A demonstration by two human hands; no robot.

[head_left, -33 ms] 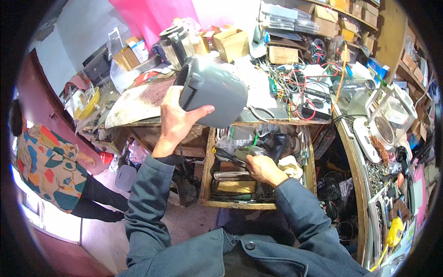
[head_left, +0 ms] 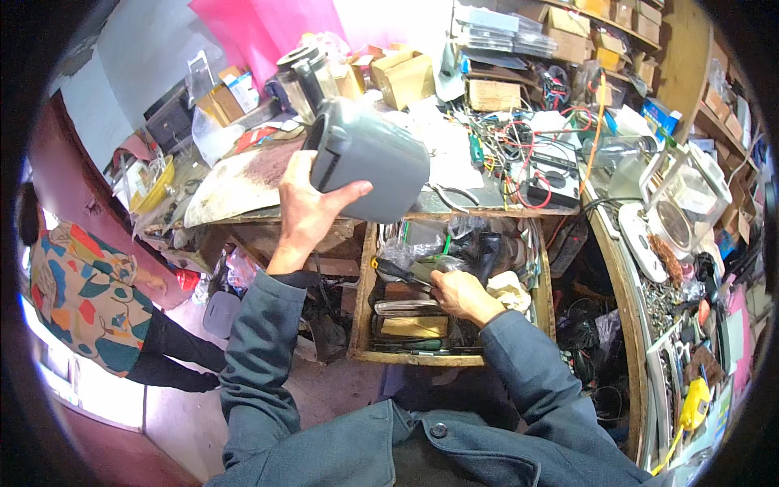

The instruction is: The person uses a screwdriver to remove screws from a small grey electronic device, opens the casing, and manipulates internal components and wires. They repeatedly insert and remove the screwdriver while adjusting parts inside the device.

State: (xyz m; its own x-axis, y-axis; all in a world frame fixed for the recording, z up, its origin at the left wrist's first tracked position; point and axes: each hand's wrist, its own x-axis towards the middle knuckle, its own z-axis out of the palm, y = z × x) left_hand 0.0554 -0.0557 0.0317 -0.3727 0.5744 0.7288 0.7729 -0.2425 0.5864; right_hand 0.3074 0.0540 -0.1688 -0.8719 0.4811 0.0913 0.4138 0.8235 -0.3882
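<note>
My left hand (head_left: pixel 307 203) grips a dark grey, rounded plastic housing (head_left: pixel 377 162), thumb on its near side, and holds it tilted above the bench's front edge. Its dark opening faces left; the inside is mostly hidden. My right hand (head_left: pixel 466 296) is down in an open wooden drawer (head_left: pixel 363 329), fingers curled closed among the loose items. What lies between the fingertips cannot be made out. Around that hand are clear plastic bags (head_left: pixel 402 250), a yellowish block (head_left: pixel 414 326), a crumpled whitish cloth (head_left: pixel 510 290) and a dark tool with a yellow end (head_left: pixel 389 268).
Pliers (head_left: pixel 453 196) lie at the bench's front edge, near tangled wires and a multimeter (head_left: pixel 553 180). Cardboard boxes (head_left: pixel 403 77) and a metal-and-dark cylinder (head_left: pixel 304 85) stand behind. A cluttered side bench (head_left: pixel 629 325) runs along my right. Another person (head_left: pixel 93 292) stands at left.
</note>
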